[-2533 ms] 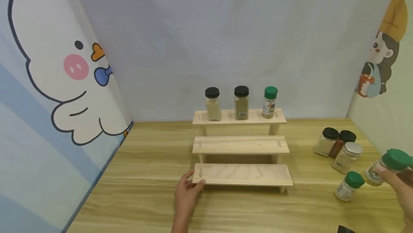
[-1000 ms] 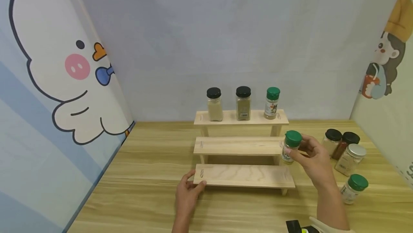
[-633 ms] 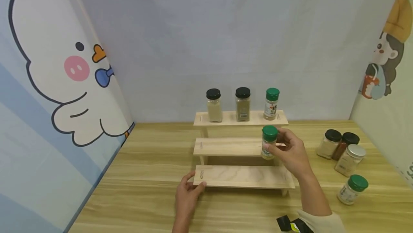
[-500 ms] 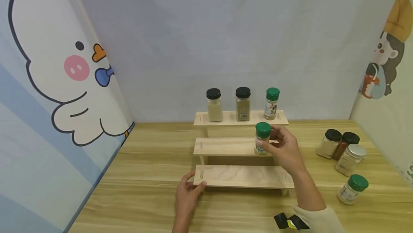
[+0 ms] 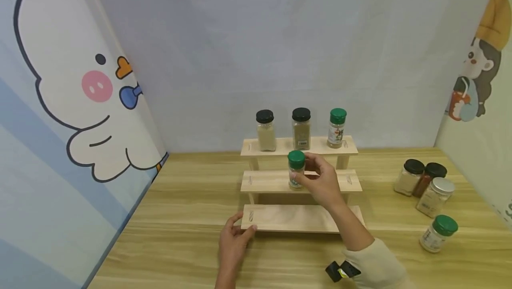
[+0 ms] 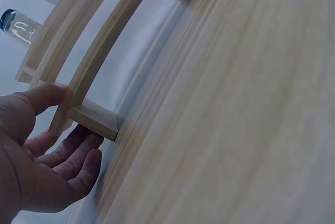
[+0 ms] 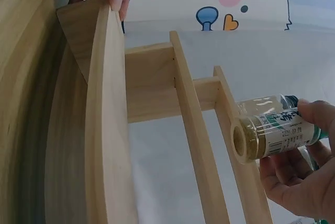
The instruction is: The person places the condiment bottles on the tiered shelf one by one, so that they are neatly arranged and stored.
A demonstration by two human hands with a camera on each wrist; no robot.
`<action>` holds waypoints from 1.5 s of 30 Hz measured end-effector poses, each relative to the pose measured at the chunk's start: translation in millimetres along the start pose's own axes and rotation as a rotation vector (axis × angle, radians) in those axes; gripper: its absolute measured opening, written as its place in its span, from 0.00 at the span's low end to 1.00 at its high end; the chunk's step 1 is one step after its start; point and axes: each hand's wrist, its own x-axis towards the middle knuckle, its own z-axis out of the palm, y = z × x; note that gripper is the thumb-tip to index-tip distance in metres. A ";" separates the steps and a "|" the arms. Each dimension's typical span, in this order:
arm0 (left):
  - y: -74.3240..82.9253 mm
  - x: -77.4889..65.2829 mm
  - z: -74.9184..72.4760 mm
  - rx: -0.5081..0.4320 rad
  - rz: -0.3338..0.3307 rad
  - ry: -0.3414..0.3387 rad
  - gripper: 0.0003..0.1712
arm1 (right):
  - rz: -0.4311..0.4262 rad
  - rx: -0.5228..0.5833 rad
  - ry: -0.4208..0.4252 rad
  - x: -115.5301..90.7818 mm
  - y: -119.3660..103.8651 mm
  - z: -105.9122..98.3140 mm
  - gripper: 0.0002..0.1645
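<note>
My right hand [image 5: 325, 186] holds a green-capped spice jar [image 5: 296, 171] between thumb and fingers, upright in the head view, overlapping the middle tier of a wooden three-step rack [image 5: 264, 181]. In the right wrist view the jar's base [image 7: 242, 140] is raised off the tiers, and its label [image 7: 282, 131] faces the camera. My left hand [image 5: 233, 241] grips the left end of the lowest tier, thumb on the front edge and other fingers behind. In the left wrist view that hand [image 6: 47, 156] pinches the board's end beside its short leg [image 6: 94, 121].
On the top tier stand two black-capped jars [image 5: 266, 135] [image 5: 302, 134] and a green-capped jar [image 5: 336, 132]. At the right of the table are another green-capped jar [image 5: 434, 238], a silver-lidded jar [image 5: 432, 200] and two black-lidded jars [image 5: 408, 180] [image 5: 427, 182]. Printed cloth walls enclose the table.
My right hand has carried the green-capped jar from the table's right side leftward to the rack's middle tier. The left hand has kept its grip on the lowest tier.
</note>
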 end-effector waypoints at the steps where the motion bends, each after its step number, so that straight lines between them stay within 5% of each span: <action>1: -0.5 0.1 0.3 0.002 -0.002 -0.001 0.32 | 0.008 0.003 0.014 0.5 0.1 3.7 0.28; 11: -0.8 1.4 0.5 0.005 0.020 0.005 0.32 | 0.016 0.020 0.223 0.6 -31.3 48.5 0.26; 19: 0.5 0.8 1.1 0.005 0.019 0.000 0.32 | -0.070 -0.005 0.339 4.8 14.1 80.7 0.28; 33: -1.5 2.2 2.2 0.022 0.026 -0.011 0.31 | -0.161 -0.123 0.402 8.4 32.3 103.5 0.28; 45: 9.8 -5.6 -0.6 0.000 0.015 -0.014 0.31 | 0.042 -0.025 0.296 -8.7 9.5 92.1 0.30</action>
